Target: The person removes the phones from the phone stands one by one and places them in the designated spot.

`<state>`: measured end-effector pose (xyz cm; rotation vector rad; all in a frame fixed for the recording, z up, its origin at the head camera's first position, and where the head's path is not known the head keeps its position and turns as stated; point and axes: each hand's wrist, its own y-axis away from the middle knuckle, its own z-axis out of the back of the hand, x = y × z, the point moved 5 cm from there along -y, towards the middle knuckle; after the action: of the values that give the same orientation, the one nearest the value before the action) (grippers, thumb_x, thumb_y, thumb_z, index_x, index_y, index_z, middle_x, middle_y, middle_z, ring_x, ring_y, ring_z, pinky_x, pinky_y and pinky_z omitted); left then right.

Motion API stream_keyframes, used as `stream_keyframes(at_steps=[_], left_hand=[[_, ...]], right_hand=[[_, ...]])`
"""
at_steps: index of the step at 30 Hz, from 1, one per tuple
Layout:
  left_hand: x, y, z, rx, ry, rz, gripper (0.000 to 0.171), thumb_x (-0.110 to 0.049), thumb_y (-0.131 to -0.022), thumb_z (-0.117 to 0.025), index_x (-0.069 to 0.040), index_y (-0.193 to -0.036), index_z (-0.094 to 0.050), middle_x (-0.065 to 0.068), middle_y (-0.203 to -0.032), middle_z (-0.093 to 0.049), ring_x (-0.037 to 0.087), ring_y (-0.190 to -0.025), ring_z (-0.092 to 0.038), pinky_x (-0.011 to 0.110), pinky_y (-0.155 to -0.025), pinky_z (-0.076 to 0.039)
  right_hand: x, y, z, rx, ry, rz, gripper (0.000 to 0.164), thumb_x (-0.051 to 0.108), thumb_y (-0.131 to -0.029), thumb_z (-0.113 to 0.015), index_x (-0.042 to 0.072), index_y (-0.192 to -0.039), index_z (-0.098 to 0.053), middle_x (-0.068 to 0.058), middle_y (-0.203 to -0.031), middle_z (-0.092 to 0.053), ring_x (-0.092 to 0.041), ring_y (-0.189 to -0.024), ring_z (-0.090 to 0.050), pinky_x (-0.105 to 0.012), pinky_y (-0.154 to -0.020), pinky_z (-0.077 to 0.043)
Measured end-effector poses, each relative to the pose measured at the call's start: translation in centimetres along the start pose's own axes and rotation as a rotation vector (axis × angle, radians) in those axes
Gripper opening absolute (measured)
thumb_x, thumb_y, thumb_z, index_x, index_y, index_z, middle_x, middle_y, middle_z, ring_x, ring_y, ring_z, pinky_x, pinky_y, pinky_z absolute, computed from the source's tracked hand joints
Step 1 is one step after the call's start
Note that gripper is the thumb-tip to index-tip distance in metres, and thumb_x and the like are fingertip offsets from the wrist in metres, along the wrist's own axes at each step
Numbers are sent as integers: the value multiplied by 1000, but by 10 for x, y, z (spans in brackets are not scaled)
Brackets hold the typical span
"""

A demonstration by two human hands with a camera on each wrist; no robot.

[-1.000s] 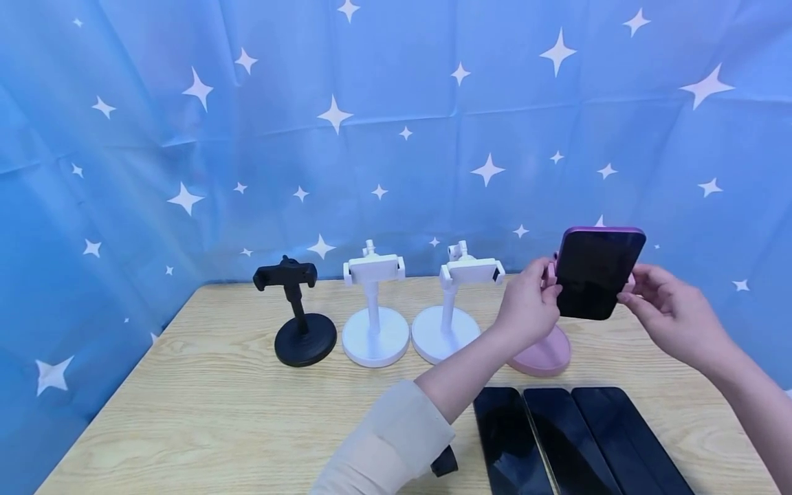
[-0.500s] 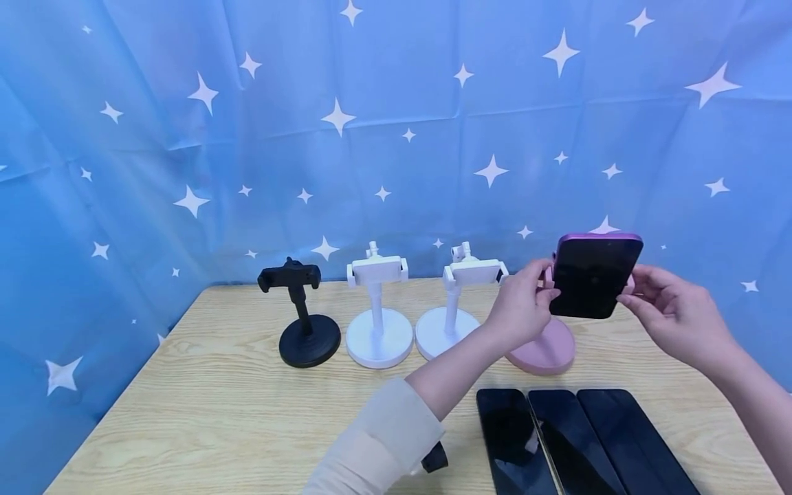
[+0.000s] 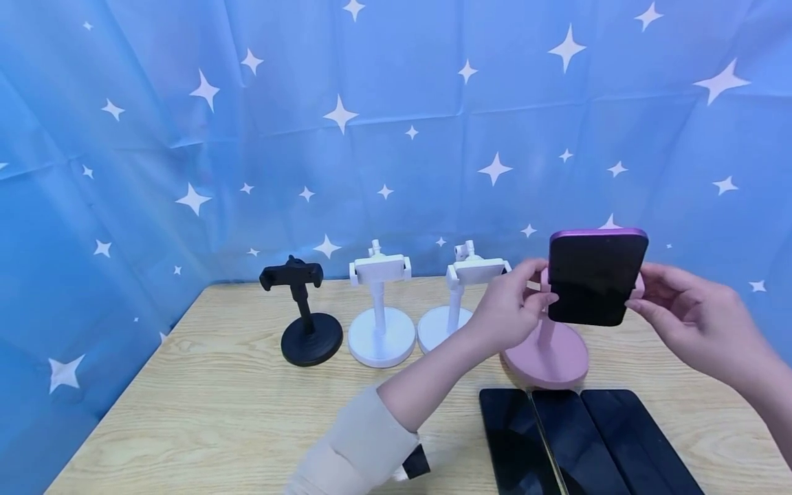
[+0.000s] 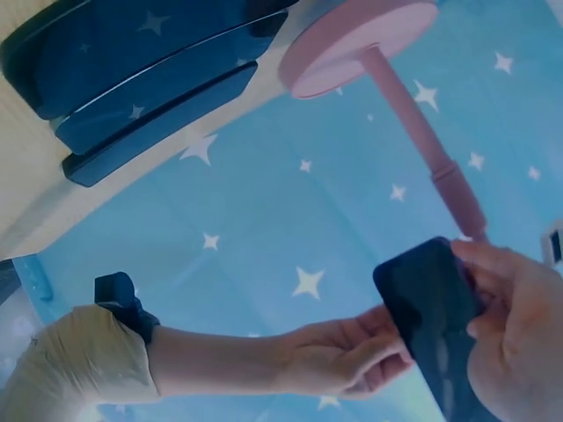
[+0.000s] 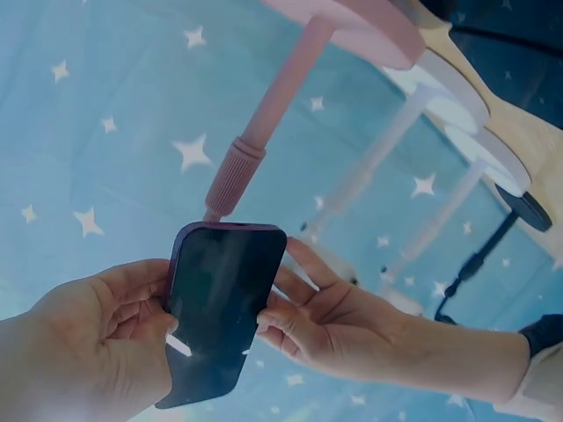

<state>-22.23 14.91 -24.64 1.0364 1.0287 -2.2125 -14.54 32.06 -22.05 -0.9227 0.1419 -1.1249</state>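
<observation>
A purple-edged phone (image 3: pixel 597 275) with a dark screen sits upright in the clamp of a pink phone stand (image 3: pixel 547 354). My left hand (image 3: pixel 510 309) grips the clamp's left end, its thumb at the phone's edge. At the other end my right hand (image 3: pixel 699 320) does the same, fingers behind and thumb in front. Below the phone, the pink post (image 5: pixel 286 88) runs down to the round base. In the left wrist view the phone (image 4: pixel 431 308) stands between both hands. The phone hides most of the clamp.
Left of the pink stand are two white phone stands (image 3: pixel 381 337) (image 3: pixel 442 326) and a black phone stand (image 3: pixel 311 340). Several dark phones (image 3: pixel 578 440) lie side by side in front, close to the pink base. A star-patterned blue curtain (image 3: pixel 396 158) hangs behind the wooden table (image 3: pixel 235 405).
The pink stand and its phone have come a little nearer to me, the base now reaching the lying phones' far ends in the head view. Both hands keep their grip.
</observation>
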Motion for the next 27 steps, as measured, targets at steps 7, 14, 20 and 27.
stream_keyframes(at_steps=[7, 14, 20, 27], left_hand=[[-12, 27, 16, 49, 78, -67, 32, 3, -91, -49, -6, -122, -49, 7, -97, -55, 2, -80, -63, 11, -69, -49], [-26, 56, 40, 74, 119, -173, 35, 7, -88, -52, -1, -121, -51, 12, -95, -56, 9, -86, -64, 15, -76, -49], [-36, 77, 62, 86, 87, -224, 27, 8, -85, -56, 2, -112, -51, 14, -98, -58, 11, -84, -66, 17, -74, -50], [-31, 102, 85, 97, 65, -134, 23, 7, -86, -55, 1, -108, -52, 13, -97, -57, 10, -85, -66, 20, -74, -51]], right_hand=[[31, 6, 4, 0, -26, 135, 54, -15, -68, -69, 19, -109, -60, 28, -88, -57, 14, -67, -56, -6, -56, -41], [57, 11, -1, 25, -67, 237, 47, -21, -63, -69, -4, -107, -60, 19, -91, -58, 10, -70, -58, -7, -58, -44], [71, 11, -16, 52, -218, 254, 44, -22, -64, -66, -3, -103, -60, 10, -86, -61, 5, -67, -58, -11, -56, -42], [89, 8, -45, 119, -411, 306, 42, -15, -76, -62, -2, -116, -54, 8, -87, -59, 0, -61, -52, -14, -50, -39]])
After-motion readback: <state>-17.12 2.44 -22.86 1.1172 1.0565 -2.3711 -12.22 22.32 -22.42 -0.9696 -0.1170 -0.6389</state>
